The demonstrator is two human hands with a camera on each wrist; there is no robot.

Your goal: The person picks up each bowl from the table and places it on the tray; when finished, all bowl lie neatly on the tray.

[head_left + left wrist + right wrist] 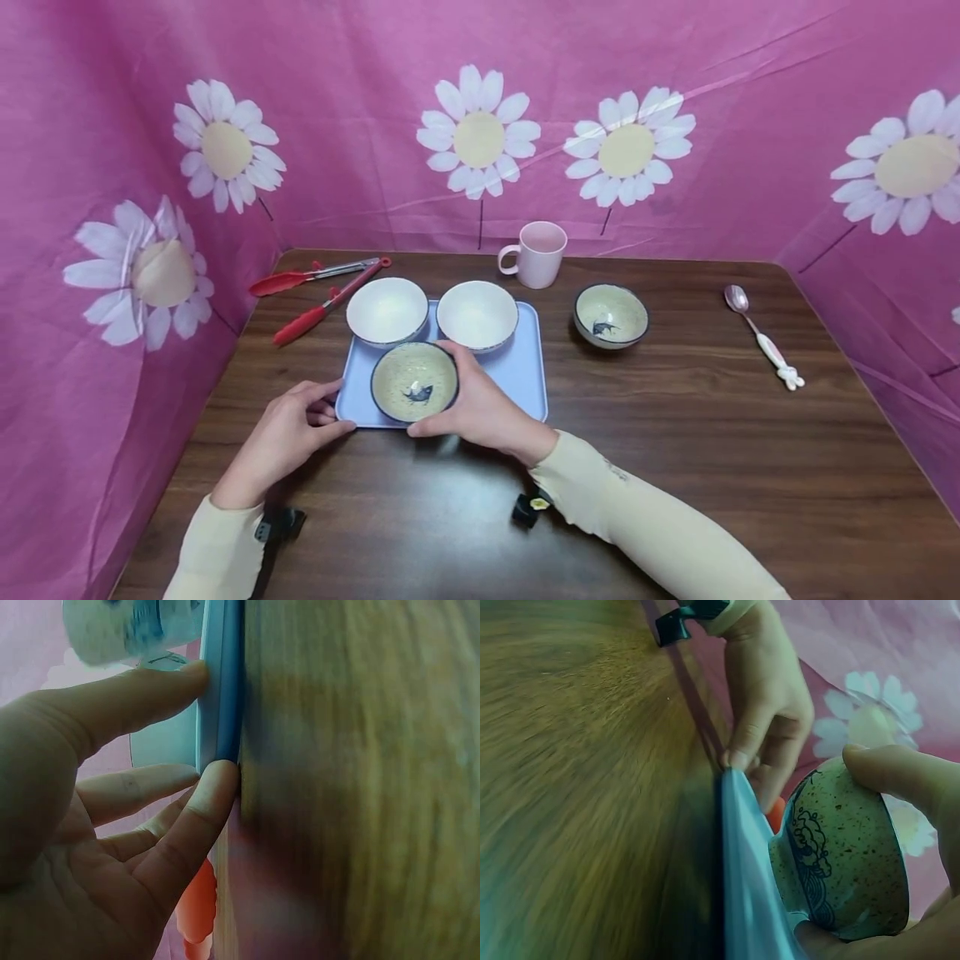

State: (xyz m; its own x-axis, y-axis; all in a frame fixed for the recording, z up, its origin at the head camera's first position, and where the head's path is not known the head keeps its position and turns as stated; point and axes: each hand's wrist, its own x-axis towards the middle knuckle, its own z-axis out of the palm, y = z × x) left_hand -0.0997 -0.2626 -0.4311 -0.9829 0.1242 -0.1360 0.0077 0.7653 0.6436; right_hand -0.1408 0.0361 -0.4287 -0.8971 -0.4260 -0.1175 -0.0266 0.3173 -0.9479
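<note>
My right hand [487,408] grips a speckled beige bowl [405,375] with a dark fish drawn inside, thumb at the near side and fingers round its right side. Over the front part of a light blue tray [531,367], the bowl's foot is close to the surface; I cannot tell whether it rests there. At the tray's front left corner, my left hand [288,433] pinches the edge between thumb and fingers. Behind the held bowl, a white bowl [387,310] and another white bowl [477,315] stand side by side on the tray.
Red-tipped tongs [330,312] lie spread at the back left. A pink mug [542,254] stands behind the tray. To the right are a second beige bowl [611,315] and a spoon [765,340] with a rabbit-shaped handle end. Pink flowered cloth [352,167] walls the table.
</note>
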